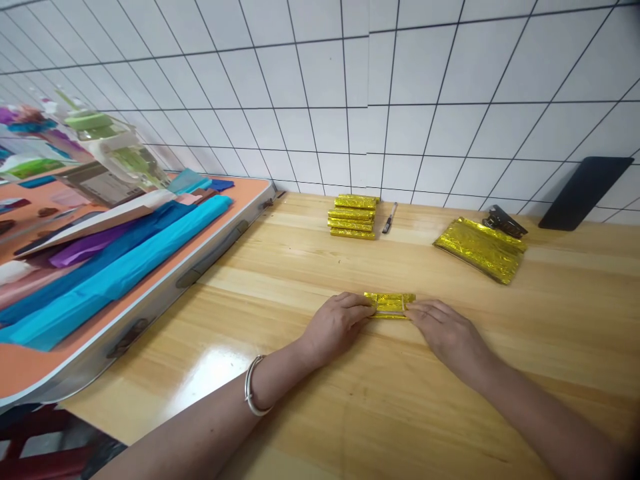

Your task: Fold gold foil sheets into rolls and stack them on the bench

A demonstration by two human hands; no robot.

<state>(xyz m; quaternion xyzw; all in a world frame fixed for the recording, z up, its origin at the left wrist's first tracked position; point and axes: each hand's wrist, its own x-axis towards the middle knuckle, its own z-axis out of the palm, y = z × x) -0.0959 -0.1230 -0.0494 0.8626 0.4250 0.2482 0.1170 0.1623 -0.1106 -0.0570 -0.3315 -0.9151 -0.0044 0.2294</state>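
A small gold foil piece point(390, 303) lies on the wooden table between both hands, with a pale strip along its near part. My left hand point(339, 325), with a silver bangle at the wrist, has its fingers closed on the left end of the foil piece. At the right end, my right hand point(445, 333) pinches the same piece. Beyond them is a stack of folded gold foil pieces point(351, 223), with a pen point(390, 219) beside it. Flat gold foil sheets point(483, 248) lie to the right, touching a black clip point(504, 221).
An orange-topped table point(250, 193) on the left carries blue and purple paper point(115, 267), a green-lidded bottle point(120, 143) and a box point(95, 183). A dark flat object point(586, 193) leans against the tiled wall point(320, 80) at the right.
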